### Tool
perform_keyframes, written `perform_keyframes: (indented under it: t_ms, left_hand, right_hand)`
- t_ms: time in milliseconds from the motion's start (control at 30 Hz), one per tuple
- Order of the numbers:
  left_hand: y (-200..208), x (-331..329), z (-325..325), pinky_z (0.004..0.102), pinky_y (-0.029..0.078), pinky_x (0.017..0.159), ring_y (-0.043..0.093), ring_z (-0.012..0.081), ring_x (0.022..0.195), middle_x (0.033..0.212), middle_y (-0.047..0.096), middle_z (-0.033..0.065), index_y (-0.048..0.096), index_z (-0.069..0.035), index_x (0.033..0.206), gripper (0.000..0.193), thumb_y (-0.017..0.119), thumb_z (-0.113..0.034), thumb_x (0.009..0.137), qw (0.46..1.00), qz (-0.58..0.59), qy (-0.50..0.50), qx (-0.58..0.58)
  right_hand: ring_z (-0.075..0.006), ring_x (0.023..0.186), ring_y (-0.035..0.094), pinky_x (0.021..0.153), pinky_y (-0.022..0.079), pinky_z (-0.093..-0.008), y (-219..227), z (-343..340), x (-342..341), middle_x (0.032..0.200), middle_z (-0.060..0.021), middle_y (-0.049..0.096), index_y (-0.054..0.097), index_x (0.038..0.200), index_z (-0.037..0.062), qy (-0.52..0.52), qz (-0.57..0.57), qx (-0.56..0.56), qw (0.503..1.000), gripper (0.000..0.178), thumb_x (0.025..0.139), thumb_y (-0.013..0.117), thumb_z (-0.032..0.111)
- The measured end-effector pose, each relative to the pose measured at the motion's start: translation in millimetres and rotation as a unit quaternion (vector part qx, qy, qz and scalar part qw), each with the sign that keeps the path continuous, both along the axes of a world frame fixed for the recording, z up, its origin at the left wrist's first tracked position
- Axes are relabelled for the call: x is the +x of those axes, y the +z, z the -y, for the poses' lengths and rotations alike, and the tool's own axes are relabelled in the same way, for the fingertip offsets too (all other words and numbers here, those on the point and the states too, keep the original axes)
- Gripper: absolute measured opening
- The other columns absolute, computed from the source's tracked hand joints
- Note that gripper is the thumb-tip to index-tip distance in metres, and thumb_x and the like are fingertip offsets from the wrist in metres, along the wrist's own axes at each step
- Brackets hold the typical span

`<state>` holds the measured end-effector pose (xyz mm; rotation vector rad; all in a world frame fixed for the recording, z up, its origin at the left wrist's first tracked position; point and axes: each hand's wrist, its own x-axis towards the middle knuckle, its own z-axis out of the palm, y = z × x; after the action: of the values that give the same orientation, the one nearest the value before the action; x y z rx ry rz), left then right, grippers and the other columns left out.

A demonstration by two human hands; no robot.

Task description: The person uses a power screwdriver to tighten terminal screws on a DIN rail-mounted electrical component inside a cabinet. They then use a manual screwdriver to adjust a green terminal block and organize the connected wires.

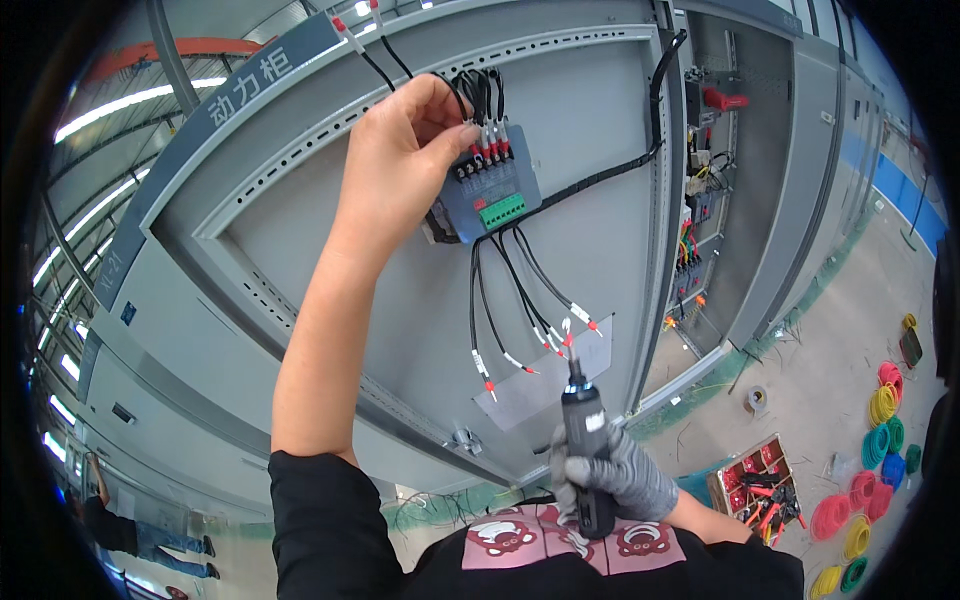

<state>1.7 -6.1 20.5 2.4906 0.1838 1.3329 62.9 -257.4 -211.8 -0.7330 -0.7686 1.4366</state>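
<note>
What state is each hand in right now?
Left hand: closed, apparently pinching a black wire at the blue-grey module.
Right hand: closed, holding a dark screwdriver.

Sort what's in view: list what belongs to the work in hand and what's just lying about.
In the work, by the look of it:
left hand, at the upper black wires
blue-grey box with the green connector
lower black wires, loose ends
screwdriver, in the gloved right hand

Lying about on the floor:
tray of tools
coloured coils
small roll
</note>
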Motion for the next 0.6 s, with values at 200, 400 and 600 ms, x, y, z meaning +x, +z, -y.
perform_keyframes:
  t_ms: [200,400,600]
  left_hand:
    - [-4,-4,-18,0.0252,0.052,0.071,0.066,0.0109,0.075,0.078,0.068,0.0051,0.062,0.002,0.089,0.013,0.071,-0.001,0.081,0.998,0.015,-0.027,0.049]
    - [-3,0,17,0.0216,0.048,0.066,0.057,0.0068,0.072,0.076,0.059,-0.0001,0.054,-0.002,0.085,0.015,0.062,0.011,0.083,0.997,0.005,-0.059,-0.054]
    - [-5,-3,0,0.0235,0.048,0.066,0.058,0.0077,0.073,0.077,0.060,-0.0001,0.057,0.000,0.085,0.011,0.063,0.009,0.081,0.991,0.001,-0.105,-0.079]
  right_hand:
    - [-0.0216,0.077,0.069,0.072,0.059,-0.0356,-2,27,7,0.098,-0.0116,0.066,0.046,0.136,0.0060,0.021,0.024,-0.068,0.997,0.065,0.092,0.064,0.051]
    - [-0.0131,0.052,0.060,0.045,0.047,-0.0242,35,14,38,0.076,-0.0089,0.064,0.056,0.115,0.0043,-0.127,-0.017,-0.046,0.991,0.060,0.095,0.051,0.060]
    - [-0.0081,0.068,0.060,0.053,0.048,-0.0221,71,31,34,0.087,-0.0049,0.059,0.036,0.144,-0.0006,-0.184,0.299,-0.056,0.935,0.069,0.091,0.068,0.030]
